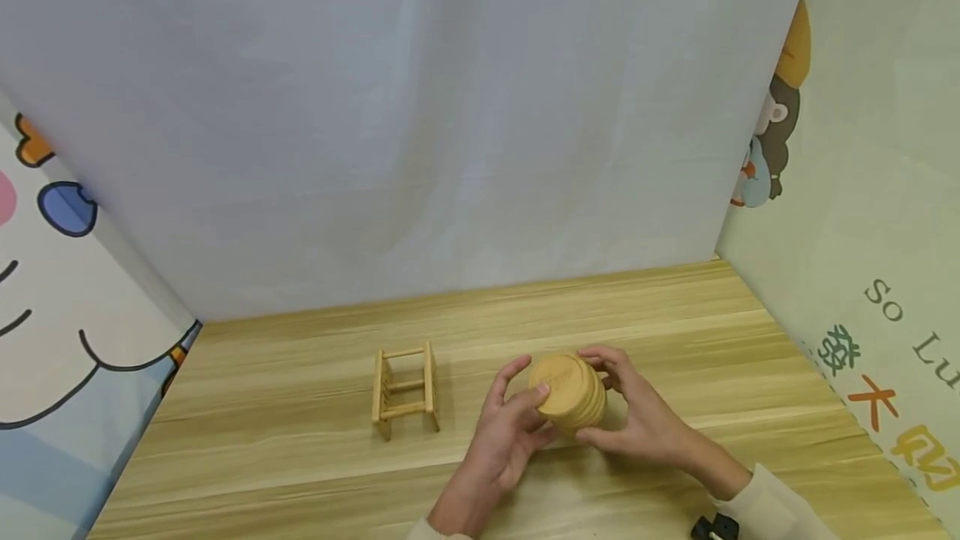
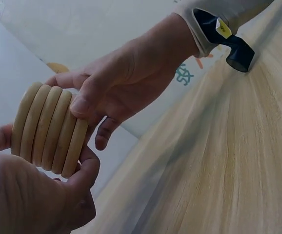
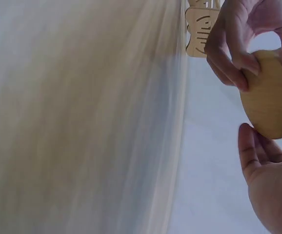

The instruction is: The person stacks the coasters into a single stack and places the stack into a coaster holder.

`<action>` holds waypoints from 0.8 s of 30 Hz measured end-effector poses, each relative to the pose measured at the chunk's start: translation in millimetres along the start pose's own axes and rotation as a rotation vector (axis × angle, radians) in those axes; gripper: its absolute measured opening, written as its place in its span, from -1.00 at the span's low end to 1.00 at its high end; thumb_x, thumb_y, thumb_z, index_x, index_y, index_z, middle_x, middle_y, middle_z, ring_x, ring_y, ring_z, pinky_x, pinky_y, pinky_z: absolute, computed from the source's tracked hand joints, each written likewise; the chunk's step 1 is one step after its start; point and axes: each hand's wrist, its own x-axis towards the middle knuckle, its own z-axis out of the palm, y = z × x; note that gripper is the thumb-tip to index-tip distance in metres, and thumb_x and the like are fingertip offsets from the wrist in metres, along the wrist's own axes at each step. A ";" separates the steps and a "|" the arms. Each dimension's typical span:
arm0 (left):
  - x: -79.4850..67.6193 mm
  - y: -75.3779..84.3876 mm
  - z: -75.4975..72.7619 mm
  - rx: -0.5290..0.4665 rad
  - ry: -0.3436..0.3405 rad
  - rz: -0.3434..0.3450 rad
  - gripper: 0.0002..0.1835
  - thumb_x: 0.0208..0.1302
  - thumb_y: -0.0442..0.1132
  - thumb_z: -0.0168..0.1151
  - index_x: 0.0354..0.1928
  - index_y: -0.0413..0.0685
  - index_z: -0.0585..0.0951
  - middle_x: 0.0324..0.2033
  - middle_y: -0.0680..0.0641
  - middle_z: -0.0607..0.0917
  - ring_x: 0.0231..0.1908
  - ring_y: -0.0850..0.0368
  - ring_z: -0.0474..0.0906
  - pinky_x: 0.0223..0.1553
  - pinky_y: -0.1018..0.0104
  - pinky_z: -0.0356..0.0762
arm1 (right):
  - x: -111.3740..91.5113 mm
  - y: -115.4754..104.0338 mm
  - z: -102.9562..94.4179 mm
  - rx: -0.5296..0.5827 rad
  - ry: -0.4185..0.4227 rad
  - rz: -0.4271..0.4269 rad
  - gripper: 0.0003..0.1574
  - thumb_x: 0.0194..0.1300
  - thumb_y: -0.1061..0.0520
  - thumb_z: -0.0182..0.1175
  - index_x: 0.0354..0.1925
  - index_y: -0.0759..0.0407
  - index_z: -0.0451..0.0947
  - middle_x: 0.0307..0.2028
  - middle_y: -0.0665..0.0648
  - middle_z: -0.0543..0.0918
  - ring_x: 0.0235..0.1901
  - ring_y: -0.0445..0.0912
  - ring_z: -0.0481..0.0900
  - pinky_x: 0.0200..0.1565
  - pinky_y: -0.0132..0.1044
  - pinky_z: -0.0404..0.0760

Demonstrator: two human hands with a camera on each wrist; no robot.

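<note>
A stack of round wooden coasters [image 1: 561, 384] is held up between both hands, tilted, with its flat top face toward the head camera. My left hand [image 1: 504, 432] grips it from the left, thumb on the top face and fingers underneath. From the right, my right hand [image 1: 645, 419] holds the stack's side between thumb and fingers. The left wrist view shows several coasters [image 2: 48, 129] pressed together edge to edge. In the right wrist view, the bottom coaster's flat face [image 3: 270, 97] is visible, with left fingertips on it.
Left of the hands, a small wooden rack [image 1: 406, 390] with slatted sides stands on the wood-grain table [image 1: 285, 423]. A black device [image 1: 715, 527] is at the right wrist. A pale curtain [image 1: 450, 148] closes off the back, and printed panels [image 1: 862, 190] flank the table.
</note>
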 end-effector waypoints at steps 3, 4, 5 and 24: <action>-1.4 1.9 0.0 -0.052 -0.022 -0.015 -0.23 0.57 -0.27 0.28 0.67 -0.05 0.15 0.30 -0.28 0.53 0.01 0.04 0.78 0.18 -0.01 0.74 | 0.1 -1.0 1.8 0.016 0.025 -0.025 0.30 0.05 0.35 0.72 0.58 0.30 0.18 0.46 0.01 0.47 0.37 -0.24 0.46 0.16 -0.26 0.69; -1.9 2.5 0.2 -0.071 -0.025 -0.021 -0.24 0.58 -0.26 0.27 0.66 -0.04 0.16 0.33 -0.29 0.50 0.03 0.03 0.78 0.22 -0.04 0.73 | 0.4 -1.4 2.6 0.019 0.035 -0.037 0.30 0.04 0.36 0.72 0.58 0.31 0.18 0.47 -0.03 0.46 0.38 -0.25 0.45 0.18 -0.28 0.68; -2.2 2.8 0.5 -0.090 -0.026 -0.025 -0.26 0.59 -0.26 0.27 0.65 -0.03 0.16 0.35 -0.29 0.47 0.05 0.01 0.77 0.25 -0.07 0.72 | 0.7 -1.7 3.5 0.021 0.047 -0.048 0.29 0.04 0.37 0.72 0.57 0.33 0.19 0.47 -0.06 0.45 0.38 -0.25 0.44 0.19 -0.30 0.67; -10.0 2.5 19.2 -0.367 0.005 -0.043 -0.72 0.62 -0.23 0.25 0.22 0.11 0.44 0.27 -0.16 0.51 0.17 -0.13 0.53 0.15 0.07 0.78 | 11.3 -17.1 26.4 0.288 0.267 -0.060 0.05 0.14 0.38 0.67 0.50 0.49 0.39 0.49 -0.04 0.59 0.43 -0.19 0.56 0.40 -0.38 0.54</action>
